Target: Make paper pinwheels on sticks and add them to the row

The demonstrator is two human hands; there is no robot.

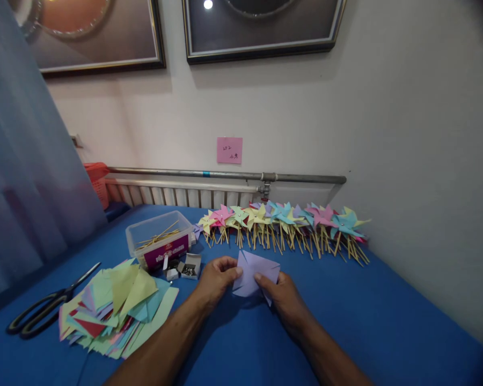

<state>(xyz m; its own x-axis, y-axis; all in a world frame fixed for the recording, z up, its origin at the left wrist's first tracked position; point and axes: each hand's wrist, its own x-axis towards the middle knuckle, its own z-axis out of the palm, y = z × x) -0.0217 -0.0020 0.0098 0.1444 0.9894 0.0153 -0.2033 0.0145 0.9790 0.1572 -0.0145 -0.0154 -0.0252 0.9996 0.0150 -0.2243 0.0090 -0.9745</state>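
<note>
A square of purple paper (254, 271), slit inward from its corners, is held up above the blue table between both hands. My left hand (219, 277) pinches its left edge between thumb and fingers. On the other side, my right hand (280, 295) grips the lower right part, its thumb lying flat on the paper's face. The fingers behind the sheet are partly hidden. Just left of my left hand stand small open boxes, one with shiny metal pins (189, 269) in it.
Finished paper pinwheels (282, 214) on sticks lie in a row along the back. A clear plastic tub (159, 238) holds thin wooden sticks. At the left are a heap of coloured paper pieces (118, 308) and black-handled scissors (50, 308). A radiator (181, 194) lines the wall.
</note>
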